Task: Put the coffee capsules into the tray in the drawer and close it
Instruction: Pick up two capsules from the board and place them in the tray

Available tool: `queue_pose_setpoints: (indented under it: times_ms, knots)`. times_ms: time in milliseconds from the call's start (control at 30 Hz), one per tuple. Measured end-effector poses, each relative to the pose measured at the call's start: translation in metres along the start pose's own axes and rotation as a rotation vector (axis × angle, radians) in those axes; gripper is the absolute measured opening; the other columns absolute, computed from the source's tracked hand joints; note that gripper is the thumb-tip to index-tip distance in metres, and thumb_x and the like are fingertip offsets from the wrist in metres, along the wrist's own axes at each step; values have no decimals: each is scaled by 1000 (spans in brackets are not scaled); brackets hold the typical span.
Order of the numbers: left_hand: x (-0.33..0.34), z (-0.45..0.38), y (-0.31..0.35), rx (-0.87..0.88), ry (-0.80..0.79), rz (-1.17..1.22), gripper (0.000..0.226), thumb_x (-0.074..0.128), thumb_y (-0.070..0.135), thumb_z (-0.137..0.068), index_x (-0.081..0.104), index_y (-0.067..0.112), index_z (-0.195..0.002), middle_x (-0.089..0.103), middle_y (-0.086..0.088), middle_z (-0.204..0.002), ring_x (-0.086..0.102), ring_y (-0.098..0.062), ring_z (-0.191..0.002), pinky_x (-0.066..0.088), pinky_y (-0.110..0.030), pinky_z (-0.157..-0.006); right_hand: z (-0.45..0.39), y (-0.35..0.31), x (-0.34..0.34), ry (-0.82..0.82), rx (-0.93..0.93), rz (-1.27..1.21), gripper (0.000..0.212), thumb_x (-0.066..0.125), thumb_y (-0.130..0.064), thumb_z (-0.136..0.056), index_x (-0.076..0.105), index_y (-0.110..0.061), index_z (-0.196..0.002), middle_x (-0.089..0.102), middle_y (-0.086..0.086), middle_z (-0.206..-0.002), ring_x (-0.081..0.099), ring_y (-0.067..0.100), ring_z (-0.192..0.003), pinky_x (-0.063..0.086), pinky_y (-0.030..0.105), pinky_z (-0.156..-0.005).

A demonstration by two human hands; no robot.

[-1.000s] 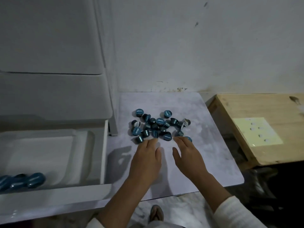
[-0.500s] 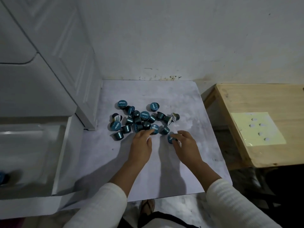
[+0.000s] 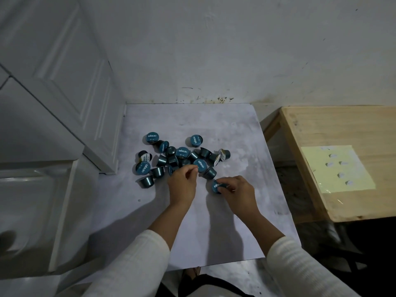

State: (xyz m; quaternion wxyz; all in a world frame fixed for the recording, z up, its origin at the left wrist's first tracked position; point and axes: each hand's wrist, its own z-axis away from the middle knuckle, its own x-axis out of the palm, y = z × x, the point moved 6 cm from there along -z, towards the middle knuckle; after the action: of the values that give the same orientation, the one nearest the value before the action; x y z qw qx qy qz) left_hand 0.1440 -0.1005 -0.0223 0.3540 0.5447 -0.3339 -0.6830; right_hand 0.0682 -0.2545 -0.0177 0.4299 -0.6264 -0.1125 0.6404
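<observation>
Several teal coffee capsules lie in a loose heap on a pale marbled board. My right hand is closed around one capsule at the heap's near right edge. At the heap's near side, my left hand pinches its thumb and finger together next to a capsule; whether it grips one I cannot tell. The open white drawer with its tray is at the left, its contents out of view.
A white cabinet rises at the left above the drawer. A wooden table with a yellow sheet stands to the right. The wall closes off the back. A sandalled foot shows below the board.
The view swung right, so the drawer slid mostly out of frame. Both hands reached into the heap; the right hand closed on a capsule at the near right.
</observation>
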Motion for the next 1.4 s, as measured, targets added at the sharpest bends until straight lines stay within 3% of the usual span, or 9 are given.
queue_pose_setpoints:
  times_ms: [333, 567, 767, 867, 933, 1000, 1100, 1233, 1400]
  knots:
    - [8, -9, -1, -179, 26, 175, 15, 63, 7, -85, 71, 6, -97, 72, -10, -102, 60, -9, -83, 44, -19, -74, 4, 13, -5, 38, 124, -220, 21, 66, 2, -78, 74, -13, -89, 66, 8, -97, 59, 12, -77, 43, -1, -68]
    - [-19, -6, 14, -123, -14, 210, 15, 62, 8, -86, 72, 12, -96, 73, -5, -101, 65, -12, -88, 48, -21, -77, 5, 0, -23, 55, 192, -437, 19, 64, 2, -80, 74, -14, -82, 72, 11, -90, 65, 22, -84, 53, 28, -82]
    - [-85, 4, 56, 19, -97, 181, 16, 61, 10, -85, 73, 19, -91, 72, 4, -89, 61, -1, -72, 46, -6, -59, 7, -64, -47, 14, 56, -526, 17, 63, 3, -81, 72, -9, -88, 70, 5, -83, 62, 13, -71, 53, 9, -67]
    - [-134, 13, 70, 77, -131, 100, 16, 66, 14, -83, 73, 28, -81, 71, 10, -81, 64, 0, -74, 45, -8, -62, 12, -107, -51, -41, -30, -525, 20, 65, 0, -80, 73, -18, -80, 73, 5, -82, 65, 14, -72, 56, 25, -74]
    - [-172, 20, 71, 109, -177, 63, 16, 66, 12, -82, 74, 26, -82, 70, 11, -78, 64, 5, -65, 43, -6, -57, 18, -139, -48, -90, -81, -481, 20, 66, -4, -80, 74, -22, -77, 74, -1, -72, 65, 19, -66, 54, 34, -66]
    - [-212, 27, 69, 144, -230, 10, 17, 66, 10, -82, 74, 25, -82, 72, 8, -78, 61, 8, -55, 44, -4, -52, 26, -174, -39, -153, -146, -448, 17, 67, -5, -80, 75, -20, -79, 73, -7, -66, 66, 22, -64, 52, 30, -59]
    - [-275, 33, 55, 184, -290, -104, 20, 69, 9, -80, 74, 28, -77, 74, 15, -78, 65, 9, -69, 45, 1, -65, 45, -234, -15, -279, -280, -363, 16, 67, -4, -80, 74, -18, -82, 73, -8, -77, 69, 4, -70, 52, 10, -64]
    - [-346, 27, 10, 140, -381, -218, 20, 71, 9, -79, 74, 30, -79, 73, 21, -74, 67, 8, -74, 46, 2, -65, 69, -296, 43, -460, -368, -207, 18, 68, -7, -80, 74, -24, -80, 75, 3, -88, 70, 17, -79, 54, 24, -77]
    - [-389, 13, -60, 83, -521, -322, 15, 69, 9, -81, 74, 23, -86, 74, 16, -83, 66, 9, -75, 47, 0, -67, 86, -346, 128, -621, -406, -50, 14, 66, -4, -81, 74, -12, -89, 72, 3, -87, 65, 6, -75, 50, 5, -69]
